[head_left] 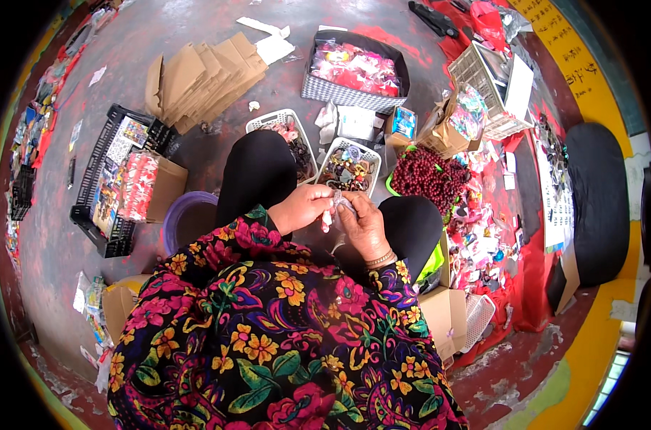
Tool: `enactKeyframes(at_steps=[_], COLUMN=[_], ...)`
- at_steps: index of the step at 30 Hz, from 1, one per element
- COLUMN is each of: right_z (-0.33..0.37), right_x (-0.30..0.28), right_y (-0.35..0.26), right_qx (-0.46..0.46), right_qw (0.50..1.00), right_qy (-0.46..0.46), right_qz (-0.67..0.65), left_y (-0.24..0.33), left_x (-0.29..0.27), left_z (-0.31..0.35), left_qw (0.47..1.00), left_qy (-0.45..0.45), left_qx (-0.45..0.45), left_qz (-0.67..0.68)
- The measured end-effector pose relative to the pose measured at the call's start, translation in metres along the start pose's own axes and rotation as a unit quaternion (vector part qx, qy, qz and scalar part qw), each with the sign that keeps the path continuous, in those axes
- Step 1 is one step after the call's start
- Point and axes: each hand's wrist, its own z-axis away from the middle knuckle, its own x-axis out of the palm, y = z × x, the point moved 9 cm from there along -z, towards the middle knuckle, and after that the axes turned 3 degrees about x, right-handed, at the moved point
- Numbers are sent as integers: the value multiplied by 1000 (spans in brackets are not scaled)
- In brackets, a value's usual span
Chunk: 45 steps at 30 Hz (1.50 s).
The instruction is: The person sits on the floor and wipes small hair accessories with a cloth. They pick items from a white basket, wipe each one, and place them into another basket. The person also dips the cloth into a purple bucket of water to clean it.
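Observation:
My left hand [297, 208] and my right hand [366, 226] meet between my knees, the fingers of both pinched together. Between them is a small, crinkled, clear plastic bag [338, 201], with a pinkish-white bit showing below the left fingertips. What the bag contains is too small to make out. Just beyond the hands stands a white basket [378, 166] of mixed, colourful small trinkets. Another white basket [269, 115] of small pinkish and dark pieces sits to its left, partly hidden by my left knee.
A purple bucket [169, 221] and a black crate [89, 175] of packets stand left. Flattened cardboard boxes [200, 79] lie farther off, near a patterned bin [340, 93] of bagged items. On the right are dark red beadlike clusters [426, 175], an open carton [440, 136] and scattered trinkets [483, 244].

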Motion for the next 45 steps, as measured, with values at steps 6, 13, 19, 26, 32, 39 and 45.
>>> enactKeyframes(at_steps=[6,13,19,26,32,39,45], right_z=[10,25,15,14,3,10,20], right_x=[1,25,2,11,-3,-2,9], right_y=[40,81,77,59,15,32,52], right_qx=[139,334,294,232,21,124,231], right_qw=[983,808,772,902,997,987,900], right_qy=[63,97,113,43,57,62,85], right_qz=[-106,-475,-553,-362,-49,-81,-360], left_y=[24,38,34,52,42,2,-14], left_x=[14,17,-9,0,-3,-4,15], left_z=[3,14,6,14,14,-5,0], left_qw=[974,891,925,851,871,994,978], left_qy=[-19,8,70,102,133,36,-44], left_qx=[127,304,242,341,291,73,-68], left_qz=[-188,-338,-284,-386,-373,-73,190])
